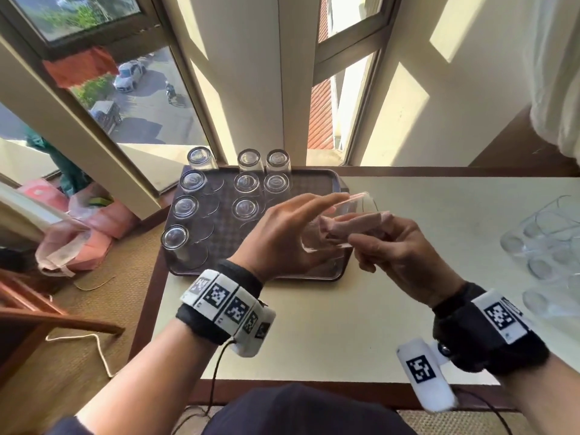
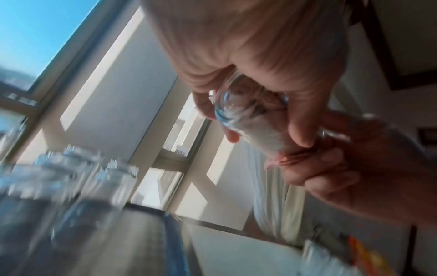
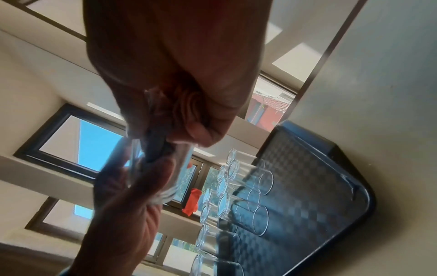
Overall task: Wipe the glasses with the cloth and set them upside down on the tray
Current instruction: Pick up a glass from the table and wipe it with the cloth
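Step in hand: wiping. My left hand [image 1: 282, 233] holds one glass [image 1: 339, 224] on its side above the near right part of the tray [image 1: 314, 183], fingers curved round the wall. My right hand [image 1: 398, 252] pinches the pink cloth [image 1: 354, 229], which is pushed in through the mouth of the glass; the left wrist view shows cloth filling the inside.

Nine wiped glasses [image 1: 246, 208] stand upside down on the tray, in a left column and two middle columns; the right side of the tray is bare. Unwiped glasses [image 1: 546, 246] wait at the right of the counter [image 1: 408, 309], well apart from the tray.

Judgement: next I must draw the cloth out, turn this glass mouth down, and set it on bare tray, just clear of its neighbours.
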`<state>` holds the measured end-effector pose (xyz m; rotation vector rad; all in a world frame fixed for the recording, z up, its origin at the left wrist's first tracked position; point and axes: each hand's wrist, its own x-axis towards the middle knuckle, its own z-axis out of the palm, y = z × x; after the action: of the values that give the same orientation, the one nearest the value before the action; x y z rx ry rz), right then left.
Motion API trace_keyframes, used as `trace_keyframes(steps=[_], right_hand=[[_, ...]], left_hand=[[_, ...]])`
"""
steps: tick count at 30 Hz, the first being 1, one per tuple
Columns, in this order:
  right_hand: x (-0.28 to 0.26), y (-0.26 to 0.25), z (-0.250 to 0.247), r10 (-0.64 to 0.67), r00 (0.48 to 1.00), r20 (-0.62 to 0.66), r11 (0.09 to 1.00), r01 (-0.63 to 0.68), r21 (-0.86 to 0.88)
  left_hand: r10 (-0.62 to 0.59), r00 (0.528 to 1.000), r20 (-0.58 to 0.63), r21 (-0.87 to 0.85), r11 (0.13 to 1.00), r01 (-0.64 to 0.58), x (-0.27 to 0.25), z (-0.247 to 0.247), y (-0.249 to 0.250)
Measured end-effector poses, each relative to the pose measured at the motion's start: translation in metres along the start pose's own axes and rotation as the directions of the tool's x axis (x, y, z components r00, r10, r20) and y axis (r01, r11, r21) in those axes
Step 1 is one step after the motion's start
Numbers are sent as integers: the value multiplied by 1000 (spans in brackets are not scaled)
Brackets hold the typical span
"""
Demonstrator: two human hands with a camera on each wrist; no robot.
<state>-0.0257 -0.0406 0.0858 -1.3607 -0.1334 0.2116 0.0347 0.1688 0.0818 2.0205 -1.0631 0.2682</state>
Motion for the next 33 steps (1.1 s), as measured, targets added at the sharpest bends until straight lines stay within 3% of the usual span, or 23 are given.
trace_keyframes(steps=[2, 3, 5, 6, 7, 8, 9, 10, 11, 12, 13, 14, 16, 18, 20, 24, 27, 29, 31, 33], right_hand=[[1, 0, 4, -124, 991, -51, 991, 121, -55], [3, -2, 4, -207, 977, -48, 972, 200, -125], [5, -8, 3, -347, 937, 31, 882, 338, -329], [6, -9, 2, -378, 922, 85, 831, 378, -407], [6, -11, 2, -378, 918, 117, 809, 389, -440], [7, -14, 3, -343, 931, 124, 828, 362, -428], [7, -16, 3, -276, 955, 107, 877, 296, -377], [6, -19, 4, -187, 979, 82, 934, 203, -294], [6, -20, 5, -99, 993, 60, 971, 110, -211], [5, -21, 7, -31, 999, 37, 988, 36, -152], [4, -21, 8, 13, 1000, 6, 994, -12, -112], [4, -20, 9, 37, 999, -36, 997, -40, -71], [4, -20, 11, 37, 992, -119, 999, -35, 18], [3, -19, 11, 21, 990, -142, 993, -4, 118], [4, -17, 9, 35, 989, -145, 986, -11, 166], [4, -8, 3, 32, 978, -207, 999, -24, 38], [2, -12, 4, -47, 997, -60, 999, 47, -11], [3, -18, 5, -77, 995, 62, 991, 83, -101], [6, -22, 6, -64, 995, 74, 991, 72, -113], [10, -22, 7, -23, 999, 22, 998, 24, -59]], left_hand=[[-214, 977, -5, -248, 947, 206, -1, 3, -5], [-363, 930, 63, -445, 824, 352, -2, 3, -6], [-497, 815, 298, -723, 440, 533, -5, 2, -9], [-502, 790, 353, -775, 316, 548, -7, 3, -11], [-508, 788, 348, -793, 290, 536, -7, 3, -11], [-523, 804, 283, -795, 342, 502, -6, 2, -7], [-529, 832, 166, -749, 481, 456, -4, 1, -3], [-476, 879, 31, -628, 675, 388, -3, 1, -3], [-352, 931, -91, -431, 857, 282, -2, 2, -4], [-201, 966, -162, -217, 962, 164, -2, 4, -6], [-88, 981, -175, -71, 995, 76, -2, 5, -8], [-63, 984, -164, -23, 998, 60, -3, 6, -10], [-248, 961, -122, -205, 954, 220, -3, 6, -9], [-414, 910, 1, -477, 800, 364, -4, 4, -8], [-487, 871, 64, -577, 694, 430, -5, 2, -8], [-507, 859, 76, -646, 631, 430, -5, 2, -5], [-531, 845, 62, -732, 551, 400, -2, 4, -3], [-528, 849, 23, -723, 578, 378, -1, 4, -2], [-430, 896, -107, -557, 773, 304, 1, 5, 1], [-228, 945, -234, -275, 948, 161, -1, 9, 4]])
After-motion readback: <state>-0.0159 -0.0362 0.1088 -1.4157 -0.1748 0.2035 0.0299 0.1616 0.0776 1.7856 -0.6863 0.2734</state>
